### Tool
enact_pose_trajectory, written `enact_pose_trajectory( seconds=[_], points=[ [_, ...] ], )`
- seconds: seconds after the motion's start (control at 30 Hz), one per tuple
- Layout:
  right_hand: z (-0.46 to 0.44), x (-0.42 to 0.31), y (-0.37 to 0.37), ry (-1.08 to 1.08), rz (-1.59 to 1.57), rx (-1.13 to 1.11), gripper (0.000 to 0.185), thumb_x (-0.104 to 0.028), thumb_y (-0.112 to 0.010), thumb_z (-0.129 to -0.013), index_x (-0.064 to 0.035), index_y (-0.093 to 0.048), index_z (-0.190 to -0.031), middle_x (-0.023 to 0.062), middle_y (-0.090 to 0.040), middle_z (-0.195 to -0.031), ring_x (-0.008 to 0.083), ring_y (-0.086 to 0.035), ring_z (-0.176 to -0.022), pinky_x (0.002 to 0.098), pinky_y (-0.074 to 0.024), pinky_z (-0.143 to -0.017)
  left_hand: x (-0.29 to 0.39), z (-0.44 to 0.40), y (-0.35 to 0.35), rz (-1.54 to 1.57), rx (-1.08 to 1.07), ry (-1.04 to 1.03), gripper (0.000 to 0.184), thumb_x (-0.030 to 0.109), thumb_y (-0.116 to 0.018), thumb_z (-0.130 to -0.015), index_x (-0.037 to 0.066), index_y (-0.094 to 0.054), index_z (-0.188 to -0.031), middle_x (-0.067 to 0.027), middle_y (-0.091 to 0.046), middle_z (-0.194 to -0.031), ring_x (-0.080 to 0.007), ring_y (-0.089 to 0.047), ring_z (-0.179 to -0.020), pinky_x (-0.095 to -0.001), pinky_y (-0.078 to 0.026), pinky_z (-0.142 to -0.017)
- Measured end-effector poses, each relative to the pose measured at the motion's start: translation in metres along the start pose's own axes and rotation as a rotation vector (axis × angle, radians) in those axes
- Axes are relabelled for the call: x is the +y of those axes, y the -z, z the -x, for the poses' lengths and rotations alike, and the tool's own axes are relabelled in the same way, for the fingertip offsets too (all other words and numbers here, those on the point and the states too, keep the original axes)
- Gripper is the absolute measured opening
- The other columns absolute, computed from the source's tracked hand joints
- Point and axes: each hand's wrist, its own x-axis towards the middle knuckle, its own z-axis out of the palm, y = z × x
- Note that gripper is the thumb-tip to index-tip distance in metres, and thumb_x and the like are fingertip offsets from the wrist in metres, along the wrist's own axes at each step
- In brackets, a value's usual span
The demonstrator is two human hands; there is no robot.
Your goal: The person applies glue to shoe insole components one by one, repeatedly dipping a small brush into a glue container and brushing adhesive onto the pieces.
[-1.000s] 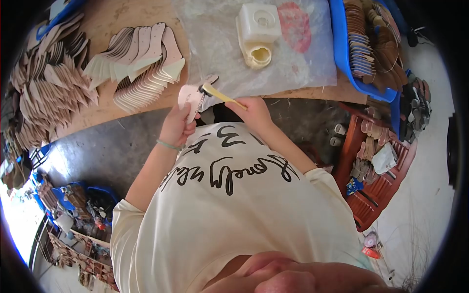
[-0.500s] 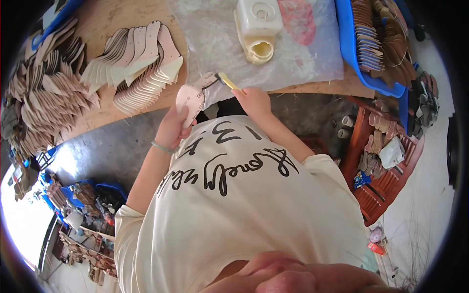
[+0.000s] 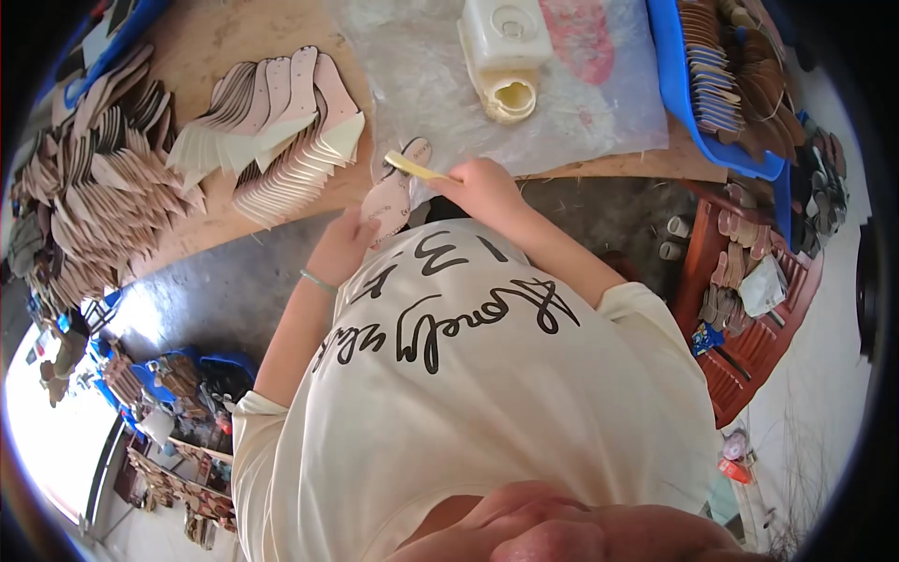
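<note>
One thin, curved insole [image 3: 389,199] sits pinched in the left hand [image 3: 341,245]; the right hand [image 3: 483,191] grips a yellow-handled brush [image 3: 417,169].

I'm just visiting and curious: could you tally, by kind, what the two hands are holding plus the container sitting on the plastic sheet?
Brush: 1, in the right hand
Insole-shaped piece: 1, in the left hand
White container: 1, on the plastic sheet
Total: 3
</note>
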Motion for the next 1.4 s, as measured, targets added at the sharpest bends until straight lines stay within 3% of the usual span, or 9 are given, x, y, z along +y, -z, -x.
enact_pose_trajectory(
  seconds=[0.1,0.3,0.5,0.6,0.7,0.9,1.0,1.2,1.4],
  points=[
    [0.030,-0.027,0.016,-0.033,-0.103,-0.020,0.045,-0.043,-0.064,-0.083,-0.0011,-0.065,-0.069,0.0169,-0.054,-0.057,0.0344,-0.054,-0.054,0.0428,-0.0407,-0.053,0.023,0.005,0.006,-0.110,0.020,-0.021,0.031,0.025,-0.056,-0.091,-0.004,-0.061,-0.099,-0.0045,-0.063,-0.072,-0.0064,-0.051,-0.053,-0.0221,-0.042,-0.049],
    [0.051,-0.036,0.001,0.114,-0.059,0.184,0.039,-0.040,-0.064,-0.084,-0.0032,-0.067,-0.071,0.0167,-0.055,-0.057,0.0348,-0.055,-0.055,0.0434,-0.0417,-0.054,0.042,0.002,0.010,-0.111,0.023,0.030,0.035,0.028,-0.059,-0.088,-0.007,-0.063,-0.084,-0.0045,-0.061,-0.065,-0.0091,-0.055,-0.050,-0.0261,-0.046,-0.047],
    [0.039,-0.002,0.053,-0.176,0.128,0.313,0.047,-0.047,-0.063,-0.082,-0.0031,-0.064,-0.065,0.0171,-0.058,-0.059,0.0365,-0.057,-0.057,0.0447,-0.0429,-0.054,0.013,-0.007,0.012,-0.404,0.186,-0.249,0.033,0.022,-0.064,-0.084,-0.006,-0.055,-0.099,-0.0154,-0.062,-0.072,-0.0246,-0.063,-0.058,-0.0331,-0.050,-0.054],
    [0.044,0.018,0.103,-0.309,0.243,0.334,0.048,-0.047,-0.062,-0.082,-0.0019,-0.065,-0.066,0.0181,-0.057,-0.058,0.0360,-0.058,-0.057,0.0454,-0.0423,-0.054,0.031,0.006,0.013,-0.649,0.160,-0.344,0.046,0.019,-0.067,-0.079,-0.004,-0.046,-0.114,-0.0200,-0.062,-0.090,-0.0327,-0.064,-0.085,-0.0373,-0.053,-0.067],
    [0.016,0.034,0.117,-0.340,0.384,0.318,0.047,-0.047,-0.061,-0.082,-0.0010,-0.067,-0.072,0.0177,-0.062,-0.069,0.0345,-0.062,-0.067,0.0447,-0.0460,-0.060,0.053,0.006,0.003,-0.906,0.124,-0.085,0.056,0.016,-0.067,-0.077,-0.002,-0.039,-0.122,-0.0185,-0.061,-0.098,-0.0329,-0.064,-0.087,-0.0364,-0.055,-0.069],
    [-0.005,0.040,0.112,-0.310,0.503,0.294,0.040,-0.043,-0.061,-0.083,-0.0034,-0.070,-0.086,0.0159,-0.068,-0.086,0.0341,-0.065,-0.080,0.0441,-0.0512,-0.068,0.065,0.001,0.000,-1.073,0.439,-0.384,0.052,0.016,-0.065,-0.078,-0.001,-0.040,-0.121,-0.0157,-0.060,-0.092,-0.0300,-0.066,-0.072,-0.0362,-0.055,-0.058],
    [0.008,0.038,0.125,-0.315,0.513,0.250,0.038,-0.040,-0.062,-0.083,-0.0028,-0.069,-0.087,0.0168,-0.067,-0.086,0.0344,-0.065,-0.081,0.0441,-0.0512,-0.070,0.083,0.004,0.001,-1.107,0.397,-0.263,0.043,0.017,-0.062,-0.082,0.000,-0.042,-0.116,-0.0140,-0.060,-0.083,-0.0307,-0.065,-0.069,-0.0376,-0.054,-0.057],
    [0.010,0.057,0.120,-0.253,0.512,0.239,0.039,-0.040,-0.063,-0.081,-0.0015,-0.069,-0.084,0.0179,-0.067,-0.084,0.0348,-0.065,-0.080,0.0450,-0.0507,-0.069,0.089,0.006,0.011,-0.989,0.326,-0.080,0.032,0.018,-0.052,-0.091,-0.001,-0.044,-0.115,-0.0194,-0.064,-0.073,-0.0352,-0.065,-0.070,-0.0428,-0.053,-0.058],
    [0.014,0.069,0.118,-0.243,0.412,0.263,0.041,-0.042,-0.061,-0.082,-0.0022,-0.068,-0.077,0.0175,-0.065,-0.076,0.0355,-0.063,-0.073,0.0449,-0.0489,-0.065,0.076,0.011,0.015,0.275,0.001,0.386,0.030,0.022,-0.039,-0.094,-0.003,-0.051,-0.105,-0.0142,-0.065,-0.073,-0.0163,-0.055,-0.053,-0.0283,-0.044,-0.045]
  ],
)
